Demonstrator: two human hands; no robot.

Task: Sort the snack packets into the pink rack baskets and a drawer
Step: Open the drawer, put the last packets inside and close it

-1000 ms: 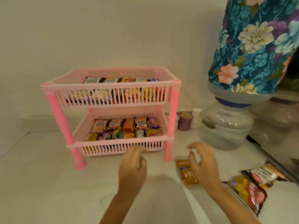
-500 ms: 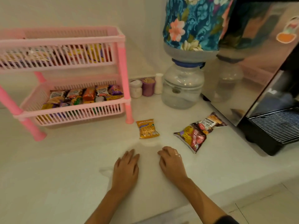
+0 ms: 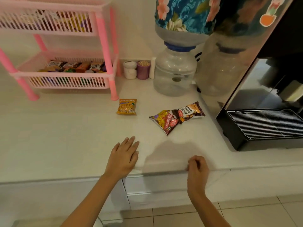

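Note:
A two-tier pink rack (image 3: 105, 51) stands at the back left of the white counter, with several snack packets in both baskets. On the counter lie an orange peanut packet (image 3: 127, 106), a yellow-and-maroon packet (image 3: 165, 121) and a brown salted-peanuts packet (image 3: 191, 111) overlapping it. My left hand (image 3: 123, 156) rests flat on the counter near the front edge, empty. My right hand (image 3: 197, 171) is curled at the counter's front edge, just above a white drawer front (image 3: 155, 184); nothing shows in its fingers.
A water dispenser jar (image 3: 175, 72) with a floral-covered bottle stands at the back. A black machine with a drip grille (image 3: 265, 123) fills the right side. A white jar (image 3: 130, 69) and a purple toothpick cup (image 3: 143, 69) sit beside the rack. Tiled floor lies below.
The view has swung down and right, from the rack to the counter edge and drawer. Both hands pulled back from the packets; the right hand moved to the counter's front edge and curled.

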